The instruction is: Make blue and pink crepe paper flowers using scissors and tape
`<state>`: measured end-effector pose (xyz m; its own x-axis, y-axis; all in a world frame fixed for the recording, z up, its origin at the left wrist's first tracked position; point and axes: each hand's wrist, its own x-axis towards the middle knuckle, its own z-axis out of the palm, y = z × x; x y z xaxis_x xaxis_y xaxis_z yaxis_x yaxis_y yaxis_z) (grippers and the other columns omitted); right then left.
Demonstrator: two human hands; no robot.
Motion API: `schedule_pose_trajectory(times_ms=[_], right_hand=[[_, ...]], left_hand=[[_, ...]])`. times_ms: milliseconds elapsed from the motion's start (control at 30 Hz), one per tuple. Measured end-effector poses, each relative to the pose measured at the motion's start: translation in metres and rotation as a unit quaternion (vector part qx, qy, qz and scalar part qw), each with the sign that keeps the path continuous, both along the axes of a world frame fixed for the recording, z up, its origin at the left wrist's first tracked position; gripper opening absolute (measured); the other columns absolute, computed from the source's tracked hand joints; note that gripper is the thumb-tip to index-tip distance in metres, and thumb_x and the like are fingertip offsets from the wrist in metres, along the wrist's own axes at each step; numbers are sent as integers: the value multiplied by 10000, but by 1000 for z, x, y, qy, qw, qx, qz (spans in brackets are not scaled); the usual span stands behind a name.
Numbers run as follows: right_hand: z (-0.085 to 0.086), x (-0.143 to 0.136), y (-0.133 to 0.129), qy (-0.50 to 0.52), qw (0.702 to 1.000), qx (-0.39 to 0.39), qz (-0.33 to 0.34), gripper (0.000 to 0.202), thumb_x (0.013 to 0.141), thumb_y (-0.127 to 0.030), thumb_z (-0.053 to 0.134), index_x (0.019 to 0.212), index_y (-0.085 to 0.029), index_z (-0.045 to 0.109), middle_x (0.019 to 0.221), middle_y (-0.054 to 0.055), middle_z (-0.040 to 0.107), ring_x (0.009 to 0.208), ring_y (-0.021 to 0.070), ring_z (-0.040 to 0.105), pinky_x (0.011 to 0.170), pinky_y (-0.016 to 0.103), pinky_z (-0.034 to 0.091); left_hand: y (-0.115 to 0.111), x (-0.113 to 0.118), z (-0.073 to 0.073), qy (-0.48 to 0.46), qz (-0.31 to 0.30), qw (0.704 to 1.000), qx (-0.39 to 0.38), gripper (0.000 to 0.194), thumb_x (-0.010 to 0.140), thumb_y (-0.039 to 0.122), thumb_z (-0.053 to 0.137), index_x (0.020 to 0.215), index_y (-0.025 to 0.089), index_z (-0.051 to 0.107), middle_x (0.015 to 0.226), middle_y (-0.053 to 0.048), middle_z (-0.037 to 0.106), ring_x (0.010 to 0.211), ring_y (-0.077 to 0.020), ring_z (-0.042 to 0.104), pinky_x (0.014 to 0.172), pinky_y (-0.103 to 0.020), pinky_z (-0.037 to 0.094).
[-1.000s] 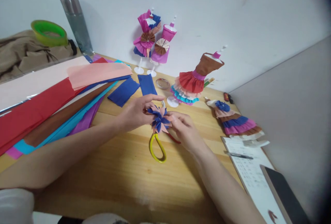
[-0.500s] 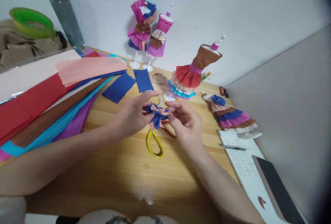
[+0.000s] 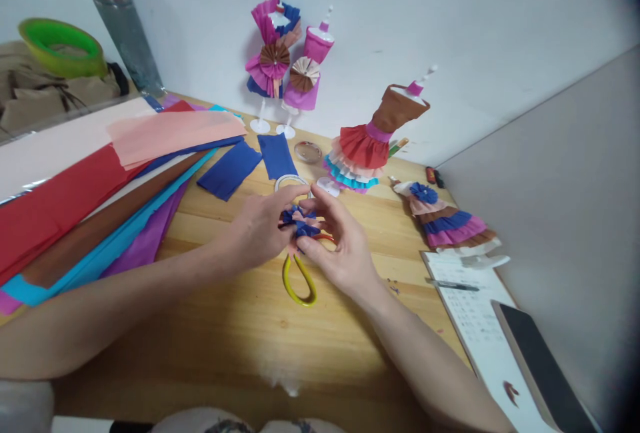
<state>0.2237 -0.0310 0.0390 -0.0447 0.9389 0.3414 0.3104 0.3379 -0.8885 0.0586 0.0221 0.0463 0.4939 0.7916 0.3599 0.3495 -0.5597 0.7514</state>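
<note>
Between my two hands is a small blue and peach paper flower with ruffled petals. My left hand grips it from the left, fingers curled round its base. From the right, my right hand cups the petals, its thumb below and its fingertips above, close to the left fingertips. Under the flower lie scissors with one yellow handle loop and one orange loop, partly hidden by my right hand. Just behind my hands is a white tape ring. Two blue paper pieces lie further back.
Layered crepe paper sheets cover the left side. Small dress forms in paper dresses, one with a brown top, stand along the wall. A paper dress, a notebook with a pen and a phone lie right. A bottle stands back left.
My right hand has moved left and closed in around the flower, its fingertips now near my left ones. The petals look more gathered. More of the tape ring shows.
</note>
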Motion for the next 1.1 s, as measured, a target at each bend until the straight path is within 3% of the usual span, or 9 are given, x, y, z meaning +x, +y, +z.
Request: schedule_pose_trajectory(times_ms=[200, 333, 533, 633, 733, 833, 933, 1100], right_hand=[[-9, -7, 2, -3, 1000, 14, -23, 597, 814, -150, 630, 1380, -286, 499, 874, 13, 666, 742, 154, 666, 620, 292, 583], [-5, -6, -2, -40, 997, 56, -41, 586, 851, -121, 589, 1403, -287, 479, 836, 3, 637, 658, 130, 628, 570, 270, 566], [-1, -4, -8, -157, 956, 231, -95, 656, 858, -87, 574, 1460, -298, 420, 968, 47, 681, 753, 154, 653, 604, 266, 592], [-3, -1, -6, -144, 950, 249, -123, 680, 856, -94, 577, 1478, -297, 394, 920, 31, 662, 742, 148, 649, 624, 266, 591], [-2, 3, -2, -109, 951, 253, -140, 688, 858, -103, 578, 1487, -297, 378, 904, 23, 637, 725, 141, 638, 614, 263, 580], [5, 11, -1, -142, 921, 350, -98, 712, 863, -89, 576, 1502, -309, 352, 868, 23, 650, 717, 156, 637, 620, 294, 587], [14, 22, -3, -196, 886, 419, -12, 619, 900, -137, 577, 1469, -295, 392, 847, 38, 696, 785, 200, 687, 643, 344, 614], [30, 30, -16, -269, 860, 428, 73, 238, 887, -134, 609, 1074, -275, 651, 911, 61, 740, 937, 230, 726, 732, 385, 650]], left_hand=[[-3, 0, -2, 50, 16, 997, 53, 548, 736, 77, 577, 1270, 199, 582, 916, -42, 763, 773, -177, 720, 655, -248, 540], [-8, 0, 3, 68, 24, 994, 81, 613, 732, 44, 546, 1324, 203, 548, 877, -27, 761, 733, -175, 702, 628, -256, 527], [-21, 0, 11, -16, 28, 993, 114, 515, 808, 65, 533, 1297, 224, 548, 879, 5, 757, 725, -141, 706, 655, -236, 551], [-23, -1, 15, -65, 35, 991, 113, 464, 822, 93, 587, 1265, 231, 565, 942, -4, 762, 804, -148, 727, 720, -236, 573], [-18, -2, 17, -98, 9, 989, 110, 532, 792, 128, 673, 1296, 227, 535, 1111, -62, 729, 951, -180, 713, 848, -301, 582], [-10, -2, 15, -99, -23, 987, 122, 611, 746, 142, 724, 1314, 210, 510, 1209, -117, 658, 1085, -218, 662, 933, -373, 561], [-5, -3, 13, -103, -39, 978, 178, 467, 755, 118, 698, 1197, 203, 576, 1277, -143, 595, 1209, -247, 589, 980, -398, 532], [-7, -6, 18, -129, -101, 936, 310, 162, 862, 75, 528, 967, 191, 570, 1253, -161, 602, 1153, -225, 592, 979, -404, 508]])
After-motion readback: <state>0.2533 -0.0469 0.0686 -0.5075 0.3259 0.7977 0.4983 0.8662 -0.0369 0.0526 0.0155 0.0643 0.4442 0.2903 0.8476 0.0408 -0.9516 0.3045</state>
